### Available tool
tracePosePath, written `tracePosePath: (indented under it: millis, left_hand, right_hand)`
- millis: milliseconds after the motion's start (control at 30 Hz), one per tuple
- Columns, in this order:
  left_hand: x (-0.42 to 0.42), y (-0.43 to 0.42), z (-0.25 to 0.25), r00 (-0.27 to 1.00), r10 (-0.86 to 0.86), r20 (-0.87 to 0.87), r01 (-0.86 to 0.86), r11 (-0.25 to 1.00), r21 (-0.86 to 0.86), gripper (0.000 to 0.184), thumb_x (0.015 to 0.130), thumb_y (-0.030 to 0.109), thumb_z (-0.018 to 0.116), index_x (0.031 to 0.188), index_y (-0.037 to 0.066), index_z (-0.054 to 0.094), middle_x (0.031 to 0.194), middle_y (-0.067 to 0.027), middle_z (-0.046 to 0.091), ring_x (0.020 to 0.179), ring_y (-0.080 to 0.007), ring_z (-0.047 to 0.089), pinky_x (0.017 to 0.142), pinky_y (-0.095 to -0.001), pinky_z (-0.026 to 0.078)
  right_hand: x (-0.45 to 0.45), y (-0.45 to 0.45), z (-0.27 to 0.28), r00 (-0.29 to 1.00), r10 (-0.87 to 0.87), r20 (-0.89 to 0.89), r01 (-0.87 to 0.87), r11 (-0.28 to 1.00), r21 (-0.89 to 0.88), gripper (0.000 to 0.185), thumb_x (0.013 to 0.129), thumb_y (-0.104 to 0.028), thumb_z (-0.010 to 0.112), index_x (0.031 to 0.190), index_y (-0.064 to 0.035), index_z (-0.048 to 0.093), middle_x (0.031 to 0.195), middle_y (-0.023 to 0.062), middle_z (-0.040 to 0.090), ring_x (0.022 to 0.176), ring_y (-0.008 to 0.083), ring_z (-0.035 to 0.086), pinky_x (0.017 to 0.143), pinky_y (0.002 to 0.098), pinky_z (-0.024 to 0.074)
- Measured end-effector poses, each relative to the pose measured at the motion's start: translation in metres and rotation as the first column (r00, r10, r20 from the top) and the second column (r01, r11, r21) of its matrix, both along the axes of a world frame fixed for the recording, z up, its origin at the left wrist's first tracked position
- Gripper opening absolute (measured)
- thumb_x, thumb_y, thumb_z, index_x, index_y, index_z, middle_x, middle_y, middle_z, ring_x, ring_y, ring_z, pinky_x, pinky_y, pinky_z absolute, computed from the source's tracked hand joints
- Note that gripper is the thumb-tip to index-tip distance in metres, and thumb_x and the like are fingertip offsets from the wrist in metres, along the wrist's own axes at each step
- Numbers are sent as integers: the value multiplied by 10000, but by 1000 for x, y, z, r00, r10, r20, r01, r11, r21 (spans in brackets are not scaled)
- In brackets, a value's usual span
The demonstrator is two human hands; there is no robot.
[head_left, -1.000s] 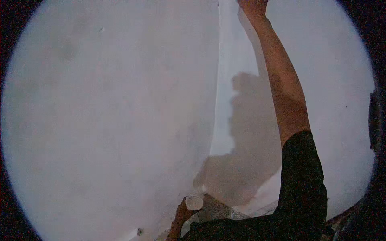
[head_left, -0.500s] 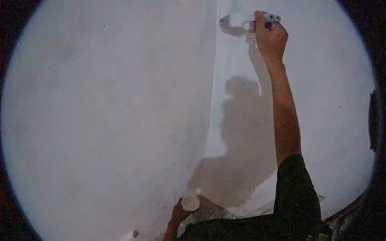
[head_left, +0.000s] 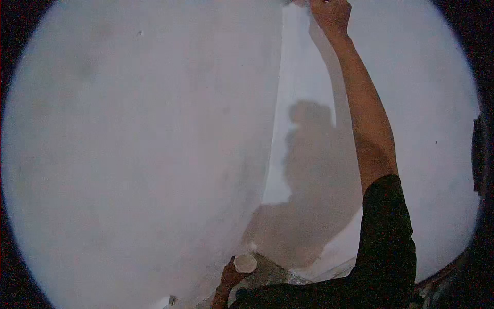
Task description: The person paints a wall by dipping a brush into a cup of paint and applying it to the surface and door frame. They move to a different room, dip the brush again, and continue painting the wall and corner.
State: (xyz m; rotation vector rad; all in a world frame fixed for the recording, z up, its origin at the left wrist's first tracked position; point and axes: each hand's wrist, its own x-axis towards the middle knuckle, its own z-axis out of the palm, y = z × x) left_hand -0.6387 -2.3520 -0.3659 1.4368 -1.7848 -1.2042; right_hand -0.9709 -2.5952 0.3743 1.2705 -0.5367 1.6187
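My right hand [head_left: 332, 16] is raised at the top edge of the view, fingers closed round the paintbrush, which is mostly cut off by the frame. It is beside the corner where two pale walls meet. Low in the view, my left hand [head_left: 230, 274] holds a small round cup [head_left: 245, 263] with pale contents. A brighter white strip [head_left: 296, 67] runs down the right wall [head_left: 422, 103] along the corner, partly under the shadow of my body and arm.
The left wall [head_left: 139, 154] fills the left half of the view. A dark object [head_left: 479, 154] stands at the far right edge. A small dark item [head_left: 172, 299] is at the bottom, left of my left hand. Cluttered, dim surfaces show at the lower right.
My right hand has moved up from the upper wall to the top edge, taking the brush mostly out of view. My left hand with the cup has barely shifted.
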Motion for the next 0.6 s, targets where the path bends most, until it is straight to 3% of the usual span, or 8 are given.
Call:
tracePosePath:
  millis: [100, 200, 333, 400, 433, 500, 567, 600]
  left_hand:
    - [16, 2, -22, 999, 14, -41, -18, 994, -105, 862, 693, 442, 934, 1321, 46, 496, 1228, -207, 701, 1174, -386, 668, 982, -496, 548]
    - [27, 12, 13, 1000, 23, 2, -23, 999, -44, 883, 684, 446, 941, 1330, 45, 493, 1231, -199, 703, 1180, -386, 668, 977, -492, 551]
    - [-3, -2, 10, 999, 3, 34, -2, 1000, -25, 898, 680, 445, 944, 1341, 44, 488, 1228, -190, 705, 1168, -383, 674, 968, -484, 557]
    - [-18, -6, 9, 999, -35, 35, 36, 999, -35, 898, 682, 443, 944, 1342, 41, 486, 1226, -192, 705, 1165, -383, 675, 961, -482, 561]
    - [-22, -2, 36, 999, -19, 34, 21, 998, -61, 894, 686, 437, 943, 1341, 35, 486, 1224, -198, 703, 1157, -389, 677, 956, -487, 562]
    - [-27, 1, 46, 999, -3, 35, 6, 996, -85, 891, 689, 432, 943, 1341, 30, 486, 1221, -204, 702, 1148, -395, 678, 951, -492, 563]
    - [-39, -7, 36, 996, -1, 90, 11, 994, -106, 887, 685, 434, 948, 1335, 31, 498, 1218, -202, 703, 1144, -401, 678, 949, -503, 561]
    - [-39, -10, 25, 995, 10, 100, 0, 994, -108, 887, 685, 434, 948, 1335, 31, 498, 1218, -202, 703, 1144, -401, 678, 949, -503, 561]
  right_hand:
    - [6, 2, -1, 988, -152, 29, 152, 988, 0, 287, 959, -236, 661, 793, -7, 711, 736, 174, 722, 678, 305, 723, 635, 414, 558]
    - [28, 15, -32, 995, 34, 95, -32, 999, -25, 247, 958, -201, 671, 835, 3, 736, 770, 167, 742, 693, 304, 733, 651, 408, 566]
    - [-32, 15, -58, 995, -25, 95, 29, 998, -47, 225, 975, -175, 668, 939, 35, 740, 794, 157, 756, 691, 267, 737, 670, 394, 578]
    - [-52, 29, -72, 966, 65, 252, -83, 995, 63, 432, 1010, -401, 674, 987, 17, 777, 875, 133, 785, 766, 180, 748, 720, 347, 584]
    - [-50, 33, -81, 965, 63, 254, -82, 995, 64, 432, 1010, -401, 674, 987, 17, 777, 875, 133, 785, 766, 180, 748, 720, 347, 584]
    - [-40, 37, -102, 729, 572, 375, -593, 802, -71, 301, 985, -278, 708, 1024, 16, 765, 823, 119, 782, 754, 211, 763, 676, 350, 610]
    - [-50, 34, -111, 675, 629, 385, -657, 750, -73, 266, 1003, -244, 686, 1065, 3, 766, 827, 91, 783, 752, 179, 758, 669, 308, 613]
    - [-56, 25, -111, 730, 600, 327, -626, 779, -32, 270, 1002, -241, 684, 1080, 7, 758, 837, 109, 784, 745, 203, 763, 674, 319, 614]
